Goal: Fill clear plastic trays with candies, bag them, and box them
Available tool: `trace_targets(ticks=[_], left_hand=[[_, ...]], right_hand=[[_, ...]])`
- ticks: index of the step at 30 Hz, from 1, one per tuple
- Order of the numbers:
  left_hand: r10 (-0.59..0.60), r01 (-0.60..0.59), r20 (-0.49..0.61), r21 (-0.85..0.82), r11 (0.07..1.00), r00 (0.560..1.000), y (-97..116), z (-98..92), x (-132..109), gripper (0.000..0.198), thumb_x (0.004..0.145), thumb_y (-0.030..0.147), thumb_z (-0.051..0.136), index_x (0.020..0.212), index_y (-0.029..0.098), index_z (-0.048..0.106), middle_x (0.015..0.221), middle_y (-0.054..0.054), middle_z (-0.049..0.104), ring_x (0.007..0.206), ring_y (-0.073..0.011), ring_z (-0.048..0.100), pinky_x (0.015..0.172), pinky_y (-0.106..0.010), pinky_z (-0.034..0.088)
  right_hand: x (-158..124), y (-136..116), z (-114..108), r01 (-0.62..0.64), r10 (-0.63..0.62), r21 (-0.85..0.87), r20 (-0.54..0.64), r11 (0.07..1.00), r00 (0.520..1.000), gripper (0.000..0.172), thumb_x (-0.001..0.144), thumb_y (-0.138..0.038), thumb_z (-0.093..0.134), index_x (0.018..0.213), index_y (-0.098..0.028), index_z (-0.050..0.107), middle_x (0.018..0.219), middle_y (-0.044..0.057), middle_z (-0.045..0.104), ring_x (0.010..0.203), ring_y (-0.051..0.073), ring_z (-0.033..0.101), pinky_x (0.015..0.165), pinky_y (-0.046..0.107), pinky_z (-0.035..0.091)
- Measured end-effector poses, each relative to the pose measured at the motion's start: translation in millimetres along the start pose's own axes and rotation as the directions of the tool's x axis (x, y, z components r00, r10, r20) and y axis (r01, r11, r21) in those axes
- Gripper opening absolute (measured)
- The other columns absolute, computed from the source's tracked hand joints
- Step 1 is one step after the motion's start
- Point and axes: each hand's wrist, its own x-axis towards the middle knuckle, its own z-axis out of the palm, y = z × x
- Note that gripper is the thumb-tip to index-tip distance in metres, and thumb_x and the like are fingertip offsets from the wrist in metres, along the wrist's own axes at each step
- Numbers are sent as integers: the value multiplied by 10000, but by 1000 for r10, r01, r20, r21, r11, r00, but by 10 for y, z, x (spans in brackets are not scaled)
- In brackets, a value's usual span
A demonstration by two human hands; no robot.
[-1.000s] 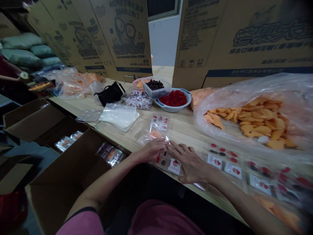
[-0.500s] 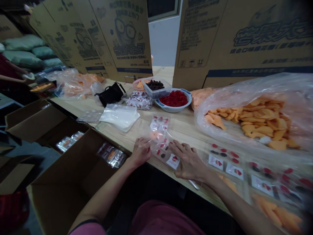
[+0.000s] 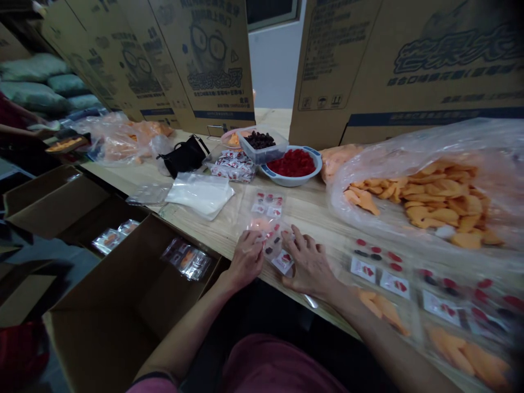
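Note:
My left hand (image 3: 248, 256) and my right hand (image 3: 308, 263) rest on the near edge of a wooden table (image 3: 311, 210), either side of a clear snack packet (image 3: 275, 246) holding red and dark pieces and a small sachet. Both hands have curled fingers pressing on the packet's edges. A second filled packet (image 3: 266, 203) lies just beyond it. More filled packets (image 3: 379, 265) lie in a row to the right of my right hand.
Open cardboard boxes (image 3: 123, 284) with packets inside stand at the left below the table. A big plastic bag of orange slices (image 3: 434, 191), a bowl of red fruit (image 3: 292, 164), a tub of dark fruit (image 3: 260, 144), empty bags (image 3: 200, 192) and tall cartons (image 3: 213, 60) fill the table.
Both hands have slid the packet leftwards along the table edge, and the left hand's fingers have curled onto it. My view has shifted slightly.

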Motion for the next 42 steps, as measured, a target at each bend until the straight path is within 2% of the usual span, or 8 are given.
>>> trace_targets(ticks=[10, 16, 21, 25, 29, 36, 39, 42], left_hand=[[78, -69, 138, -70, 995, 987, -59, 90, 41, 225, 769, 25, 452, 825, 179, 605, 1151, -99, 631, 1204, -234, 494, 1029, -471, 393], [44, -93, 413, 100, 991, 909, -174, 12, 131, 285, 743, 103, 524, 1009, 152, 615, 1415, -137, 444, 1363, -289, 305, 1103, -516, 263], [73, -119, 428, 81, 990, 901, -204, -1, 176, 393, 750, 120, 530, 1138, 168, 577, 1392, -121, 476, 1359, -264, 312, 1112, -479, 259], [112, -119, 386, -7, 993, 915, -270, -3, 161, 319, 770, 86, 488, 1048, 189, 606, 1419, -84, 462, 1370, -235, 304, 1118, -475, 253], [134, -103, 372, -102, 989, 918, -264, -67, 207, 263, 811, 83, 458, 986, 190, 622, 1419, -77, 465, 1360, -232, 327, 1116, -470, 256], [318, -222, 409, -266, 938, 855, -163, -249, 366, 250, 819, 68, 440, 963, 194, 601, 1232, -93, 604, 1221, -198, 490, 1079, -413, 322], [135, -96, 226, -175, 980, 965, -259, -262, 334, 60, 805, 152, 529, 848, 178, 561, 1166, -121, 605, 1164, -235, 507, 1014, -426, 382], [-196, 204, 99, -72, 976, 976, -367, -191, 226, 363, 677, 371, 720, 911, 172, 526, 1094, -131, 573, 1070, -283, 520, 894, -442, 455]], right_hand=[[367, -181, 138, -121, 126, 50, -91, 991, 988, 934, 695, -452, 608, 1476, -168, 184, 1523, 225, 96, 1349, 447, 140, 883, 582, 373], [425, -217, 198, -79, 88, 91, -91, 993, 992, 872, 732, -490, 591, 1464, -165, 246, 1522, 226, 132, 1363, 436, 135, 900, 622, 360], [268, 13, 194, 62, -68, 116, 44, 991, 997, 1104, 604, -556, 713, 1493, -202, 162, 1539, 212, 61, 1392, 420, 47, 962, 651, 287], [58, 349, 230, 178, -200, 159, 136, 971, 970, 1261, 538, -456, 815, 1503, -270, 26, 1549, 184, -2, 1405, 396, -24, 1003, 650, 250], [-6, 458, 290, 216, -221, 236, -9, 947, 975, 1130, 675, -329, 773, 1499, -255, 3, 1545, 187, 20, 1419, 318, 87, 1061, 498, 313], [198, 211, 300, 101, -67, 217, -157, 971, 985, 907, 676, -363, 775, 1423, -190, 291, 1457, 216, 267, 1305, 368, 348, 982, 498, 424], [260, 217, 280, 104, -78, 188, -137, 977, 987, 790, 715, -378, 746, 1373, -162, 365, 1431, 229, 300, 1276, 374, 383, 977, 503, 428], [280, 278, 307, 133, -103, 221, -142, 966, 985, 738, 728, -389, 742, 1332, -155, 388, 1409, 222, 320, 1284, 361, 379, 995, 486, 423]])
